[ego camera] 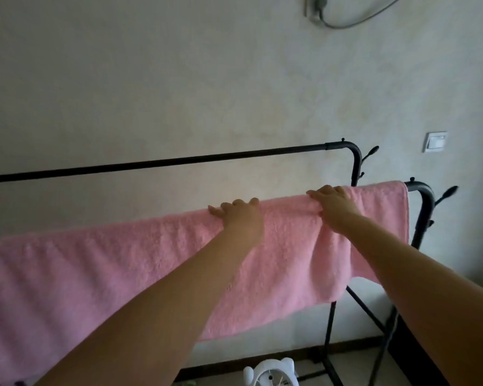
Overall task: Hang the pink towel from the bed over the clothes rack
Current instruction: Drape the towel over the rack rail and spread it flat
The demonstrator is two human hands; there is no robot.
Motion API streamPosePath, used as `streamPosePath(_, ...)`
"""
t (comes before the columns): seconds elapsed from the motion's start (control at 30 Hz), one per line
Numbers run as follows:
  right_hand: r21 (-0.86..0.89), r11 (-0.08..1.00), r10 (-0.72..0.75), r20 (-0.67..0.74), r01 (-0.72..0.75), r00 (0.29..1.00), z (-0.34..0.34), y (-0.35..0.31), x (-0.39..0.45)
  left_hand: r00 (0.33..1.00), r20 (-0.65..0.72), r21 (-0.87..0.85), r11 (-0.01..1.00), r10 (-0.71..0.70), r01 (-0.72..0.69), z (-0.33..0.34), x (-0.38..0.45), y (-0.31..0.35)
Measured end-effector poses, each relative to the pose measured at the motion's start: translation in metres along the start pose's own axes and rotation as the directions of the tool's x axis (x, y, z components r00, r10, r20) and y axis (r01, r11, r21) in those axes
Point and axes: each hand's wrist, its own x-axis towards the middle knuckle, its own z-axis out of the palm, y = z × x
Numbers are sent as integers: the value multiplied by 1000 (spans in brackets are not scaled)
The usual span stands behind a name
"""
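The pink towel (pixel 101 268) is draped lengthwise over the near rail of the black clothes rack (pixel 421 190) and hangs down on my side. My left hand (pixel 237 214) lies on the towel's top fold near the middle, fingers curled over the rail. My right hand (pixel 332 203) presses on the fold further right, fingers bunching the cloth. The near rail itself is hidden under the towel except for its right corner. The bed is out of view.
A second, higher rail (pixel 179 162) of the rack runs bare behind the towel, close to the wall. Hook pegs (pixel 371 151) stick out at the right posts. A light switch (pixel 435 141) is on the wall. A white fan-like object (pixel 271 371) stands on the floor below.
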Motion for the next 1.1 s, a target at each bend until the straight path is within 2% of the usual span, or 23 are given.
streamPosePath(0.07,53,998,-47,27,46,999,-6,1,1,1000,-1,-7,1000,2,-2,-4,2,13)
streamPosePath(0.13,179,979,-102,34,95,994,-14,6,4,994,-59,-8,996,89,-89,-3,3,34)
streamPosePath(0.2,285,956,-57,-43,66,997,-21,24,5,973,-139,-44,980,185,-193,0,6,65)
streamPosePath(0.27,248,968,1,-128,31,992,-22,42,3,947,-209,-73,962,242,-262,2,10,92)
streamPosePath(0.33,148,988,-30,-110,46,994,-19,68,0,927,-270,-91,952,259,-293,4,14,124)
streamPosePath(0.4,83,992,-88,-62,93,994,-14,89,0,942,-243,-108,959,231,-263,3,18,147)
streamPosePath(0.53,40,985,-165,-53,167,985,-13,123,6,991,-102,-105,989,91,-101,1,22,179)
streamPosePath(0.7,35,984,-171,-57,174,984,-9,161,-1,991,-120,-25,998,56,-60,3,15,181)
streamPosePath(0.77,85,974,-210,1,210,978,-15,165,1,994,-104,-15,1000,16,-18,-1,15,184)
streamPosePath(0.83,216,948,-248,37,234,968,-27,166,6,995,-77,-45,997,-62,58,-9,18,194)
streamPosePath(0.9,340,921,-173,-78,189,982,-37,173,9,993,-63,-84,992,-96,91,-17,23,206)
streamPosePath(0.97,433,900,41,-194,49,980,-41,188,9,996,-73,-109,993,-59,51,-19,28,219)
streamPosePath(1.03,429,897,202,-184,-107,962,-41,202,9,996,-94,-96,995,-2,-7,-17,31,230)
streamPosePath(1.1,409,893,274,-163,-187,948,-40,208,12,993,-114,-66,997,35,-43,-14,36,239)
